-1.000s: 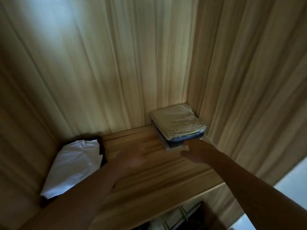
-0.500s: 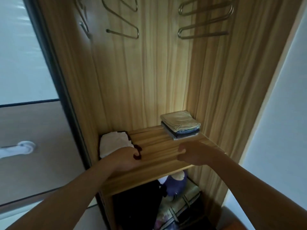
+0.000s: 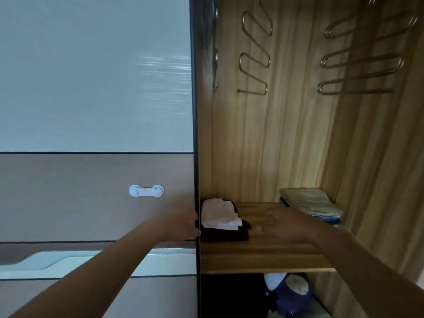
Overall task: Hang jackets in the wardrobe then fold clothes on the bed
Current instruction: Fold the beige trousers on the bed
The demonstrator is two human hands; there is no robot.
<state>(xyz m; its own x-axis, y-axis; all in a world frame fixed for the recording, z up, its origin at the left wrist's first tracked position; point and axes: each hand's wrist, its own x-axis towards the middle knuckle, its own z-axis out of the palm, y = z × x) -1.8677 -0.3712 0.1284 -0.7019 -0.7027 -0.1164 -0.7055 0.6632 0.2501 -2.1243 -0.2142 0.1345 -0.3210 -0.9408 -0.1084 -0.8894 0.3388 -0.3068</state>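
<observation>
Left hand point(image 3: 184, 223) moved from light wooden shelf point(image 3: 263, 255) to dark-edged grey-brown sliding wardrobe door point(image 3: 137, 171), fingers curled round its edge. Right hand point(image 3: 277, 223) over shelf, blurred; grip unclear.

Dim, soft blur, wide-angle edge warp
</observation>
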